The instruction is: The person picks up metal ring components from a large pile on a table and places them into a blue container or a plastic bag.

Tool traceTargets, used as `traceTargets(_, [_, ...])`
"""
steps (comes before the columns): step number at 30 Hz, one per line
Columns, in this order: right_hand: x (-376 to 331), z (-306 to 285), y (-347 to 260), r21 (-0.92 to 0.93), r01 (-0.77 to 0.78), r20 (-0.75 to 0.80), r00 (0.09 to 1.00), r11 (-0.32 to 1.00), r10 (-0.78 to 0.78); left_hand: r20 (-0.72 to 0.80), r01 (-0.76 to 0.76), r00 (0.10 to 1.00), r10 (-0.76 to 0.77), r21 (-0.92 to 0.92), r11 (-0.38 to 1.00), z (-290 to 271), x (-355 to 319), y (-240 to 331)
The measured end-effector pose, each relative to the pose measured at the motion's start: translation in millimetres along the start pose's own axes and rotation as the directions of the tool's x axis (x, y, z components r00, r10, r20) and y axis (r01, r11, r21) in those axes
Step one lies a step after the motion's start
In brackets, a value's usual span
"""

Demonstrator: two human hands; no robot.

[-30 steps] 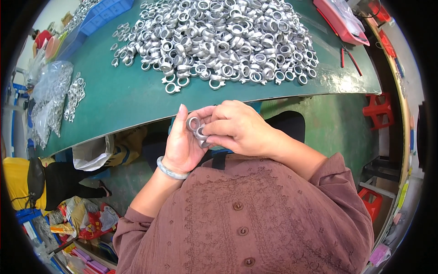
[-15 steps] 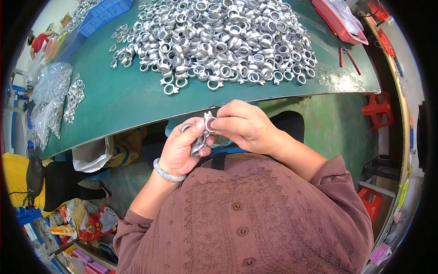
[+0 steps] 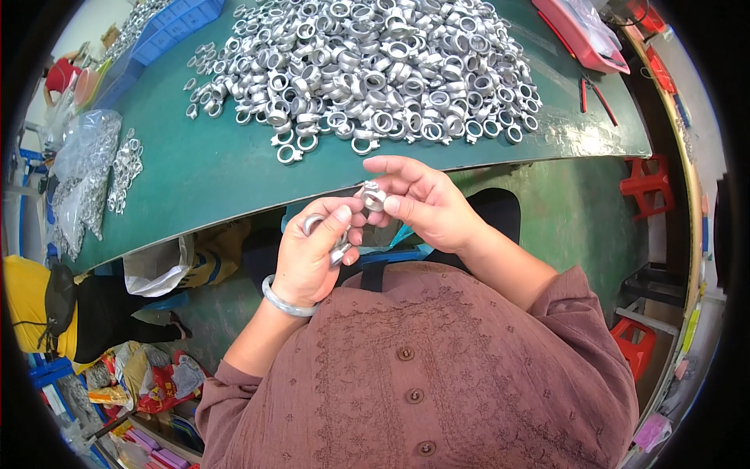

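Observation:
Between the fingertips of my right hand [image 3: 422, 205] is a silver metal ring clamp [image 3: 373, 199] with a small lug on its rim. My left hand [image 3: 312, 246], with a pale bangle at its wrist, is closed around other silver ring clamps [image 3: 339, 252]; how many is hidden by the fingers. Its fingertips touch or nearly touch the clamp in my right hand. Both hands are in front of my body, just off the near edge of the green table [image 3: 195, 168]. Beyond them a big heap of the same ring clamps [image 3: 391, 70] covers the table's middle.
A clear bag of small metal parts [image 3: 86, 172] lies at the table's left, beside a small pile of parts [image 3: 125, 172]. A blue crate [image 3: 176, 31] is at the far left. Red-handled pliers [image 3: 598, 102] and a pink tray [image 3: 586, 39] lie at the right. A red stool [image 3: 648, 187] stands beyond.
My right hand has opened out somewhat and turned, and the ring clamp at its fingertips is tilted differently and slightly further right. My left hand has barely moved.

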State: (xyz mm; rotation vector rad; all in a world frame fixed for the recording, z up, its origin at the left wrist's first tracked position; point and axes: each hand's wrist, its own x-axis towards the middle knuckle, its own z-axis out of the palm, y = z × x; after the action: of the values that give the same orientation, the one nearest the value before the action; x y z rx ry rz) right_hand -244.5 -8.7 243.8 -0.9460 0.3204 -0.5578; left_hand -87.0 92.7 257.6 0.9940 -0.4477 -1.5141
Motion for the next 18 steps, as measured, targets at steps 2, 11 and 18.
traceTargets(2, [0.3,-5.0,1.4,0.058,-0.038,0.008,0.999,0.998,0.038,-0.045,0.022,0.999,-0.023,-0.025,0.999,-3.2,1.9,-0.2])
traceTargets(11, [-1.0,-10.6,4.9,0.084,-0.113,0.027,0.993,0.99,0.111,-0.003,0.098,0.995,-0.102,-0.256,0.962,-12.4,5.5,3.1])
traceTargets(18, [-1.6,2.2,0.2,-0.889,0.333,0.213,0.909,0.316,-0.357,0.091,0.178,0.983,-0.159,-0.269,0.947,-11.0,6.9,6.0])
